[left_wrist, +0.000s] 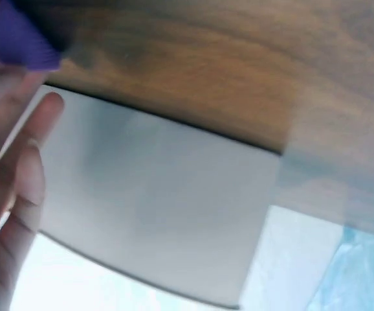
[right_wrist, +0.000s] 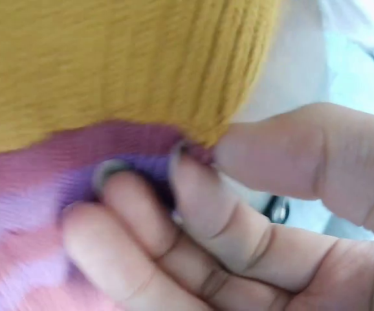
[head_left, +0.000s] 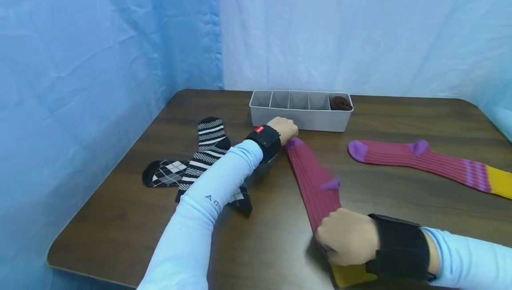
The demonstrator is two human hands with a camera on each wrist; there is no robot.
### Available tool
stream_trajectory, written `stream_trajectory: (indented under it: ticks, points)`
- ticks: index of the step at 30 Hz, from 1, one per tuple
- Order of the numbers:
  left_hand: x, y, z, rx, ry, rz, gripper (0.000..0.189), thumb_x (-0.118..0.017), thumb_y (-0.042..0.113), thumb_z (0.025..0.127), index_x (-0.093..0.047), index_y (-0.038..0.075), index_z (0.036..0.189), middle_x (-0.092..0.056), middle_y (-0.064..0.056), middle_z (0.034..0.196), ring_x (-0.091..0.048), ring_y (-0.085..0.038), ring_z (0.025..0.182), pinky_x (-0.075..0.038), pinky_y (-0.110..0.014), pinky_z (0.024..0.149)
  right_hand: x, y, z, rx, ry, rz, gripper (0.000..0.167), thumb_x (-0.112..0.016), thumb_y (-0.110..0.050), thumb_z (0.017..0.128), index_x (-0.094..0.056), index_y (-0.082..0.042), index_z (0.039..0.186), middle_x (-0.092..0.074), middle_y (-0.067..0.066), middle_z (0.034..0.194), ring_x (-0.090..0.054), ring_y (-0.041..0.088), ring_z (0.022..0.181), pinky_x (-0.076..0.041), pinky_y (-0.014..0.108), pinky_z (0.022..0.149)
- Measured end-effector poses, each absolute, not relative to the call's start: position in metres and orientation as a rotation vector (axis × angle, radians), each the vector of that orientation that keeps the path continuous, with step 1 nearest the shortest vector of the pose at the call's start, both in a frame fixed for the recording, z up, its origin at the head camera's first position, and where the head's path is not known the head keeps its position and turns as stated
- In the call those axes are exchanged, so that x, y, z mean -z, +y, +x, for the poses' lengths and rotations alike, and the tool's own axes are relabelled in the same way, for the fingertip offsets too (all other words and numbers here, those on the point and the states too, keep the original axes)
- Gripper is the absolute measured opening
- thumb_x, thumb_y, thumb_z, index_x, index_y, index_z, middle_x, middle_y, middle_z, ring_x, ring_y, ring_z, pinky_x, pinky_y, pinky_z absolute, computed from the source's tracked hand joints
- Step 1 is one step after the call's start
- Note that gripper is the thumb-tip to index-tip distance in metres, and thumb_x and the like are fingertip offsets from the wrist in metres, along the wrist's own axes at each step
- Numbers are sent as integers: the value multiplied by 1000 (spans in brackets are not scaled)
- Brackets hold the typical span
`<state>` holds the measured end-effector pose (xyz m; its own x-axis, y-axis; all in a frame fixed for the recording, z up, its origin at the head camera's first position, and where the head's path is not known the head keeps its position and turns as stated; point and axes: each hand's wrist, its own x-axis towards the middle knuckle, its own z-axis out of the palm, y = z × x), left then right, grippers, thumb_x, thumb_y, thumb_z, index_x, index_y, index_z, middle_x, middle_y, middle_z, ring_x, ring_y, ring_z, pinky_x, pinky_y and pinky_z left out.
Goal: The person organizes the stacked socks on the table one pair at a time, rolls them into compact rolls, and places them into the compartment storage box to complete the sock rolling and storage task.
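Diagonally, one magenta sock (head_left: pixel 314 179) runs between both hands (head_left: pixel 283 129) (head_left: pixel 349 236), toe (head_left: pixel 294 142) seemingly pinched.

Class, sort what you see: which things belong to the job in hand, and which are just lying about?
Job in hand, judging by the hands:
ribbed magenta sock with purple toe, held by the left hand and right hand
probably the matching magenta-and-yellow sock

Apparently lying about for now:
crossed black-and-white patterned socks
oblong grey divided box
rounded brown bundle in its end compartment

Creased light-blue sheeting (head_left: pixel 344 28) behind a rounded-corner, dark wood-grained table (head_left: pixel 100 228)
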<state>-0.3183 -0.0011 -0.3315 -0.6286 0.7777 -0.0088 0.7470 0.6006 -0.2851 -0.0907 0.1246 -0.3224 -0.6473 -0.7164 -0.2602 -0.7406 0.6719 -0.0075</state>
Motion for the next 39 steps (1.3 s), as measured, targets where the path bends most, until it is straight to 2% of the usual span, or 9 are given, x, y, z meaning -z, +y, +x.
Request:
stream_trajectory:
  ticks: [4,10,13,16,26,30,34,36,39]
  points:
    - [326,9,-310,-450,-2767,-1254,19,-55,5,76,-67,17,84,-66,1,89,-59,-13,80,-47,-30,70,326,108,-96,145,2544,-1249,26,-57,-12,69,-41,-18,49,-25,-15,46,-20,-2,41,-18,14,36]
    - [326,20,-299,-409,-2934,-1168,18,-53,18,80,-64,11,93,-64,-3,94,-58,-14,85,-47,-31,74,327,96,-100,350,2363,-1271,8,-63,-20,72,-55,-19,69,-44,-14,66,-36,-4,54,-33,11,48]
    - [328,23,-298,-405,-2978,-1114,26,-56,32,80,-63,12,94,-63,-2,94,-58,-14,86,-47,-31,74,329,93,-99,297,2383,-1298,14,-66,-26,70,-55,-21,76,-48,-14,75,-40,-5,61,-37,11,54]
    - [329,27,-297,-427,-2999,-1069,34,-57,42,77,-62,13,96,-63,0,95,-58,-13,88,-47,-31,75,331,87,-98,254,2441,-1321,16,-66,-27,70,-55,-21,79,-50,-13,76,-42,-4,63,-38,11,56]
    - [334,36,-295,-433,-2999,-994,26,-55,39,80,-64,15,87,-64,2,93,-59,-13,87,-48,-30,73,336,74,-100,243,2517,-1379,19,-62,-31,74,-57,-19,89,-53,-11,80,-46,-3,68,-38,11,58]
    - [333,39,-289,-386,-2982,-952,22,-56,35,80,-64,16,88,-64,2,90,-59,-13,85,-48,-30,71,326,92,-105,274,2521,-1328,25,-61,-34,74,-57,-20,95,-56,-10,89,-51,-1,78,-43,15,63]
    - [333,55,-277,-349,-2834,-1114,24,-53,36,80,-63,19,94,-62,4,95,-58,-13,86,-48,-30,70,314,132,-120,256,2740,-1199,23,-62,-34,73,-59,-20,91,-59,-9,85,-54,1,73,-45,18,62]
    - [334,66,-269,-335,-2768,-1265,29,-51,38,81,-59,19,101,-58,4,102,-57,-13,91,-47,-29,72,315,160,-131,256,2882,-1088,18,-64,-30,73,-59,-19,86,-59,-10,77,-52,0,65,-44,18,56]
    - [339,82,-261,-341,-2761,-1457,41,-47,38,84,-47,20,120,-46,3,124,-47,-11,111,-41,-27,87,320,209,-145,182,3047,-834,16,-65,-27,71,-60,-16,83,-59,-7,74,-53,3,61,-44,23,53]
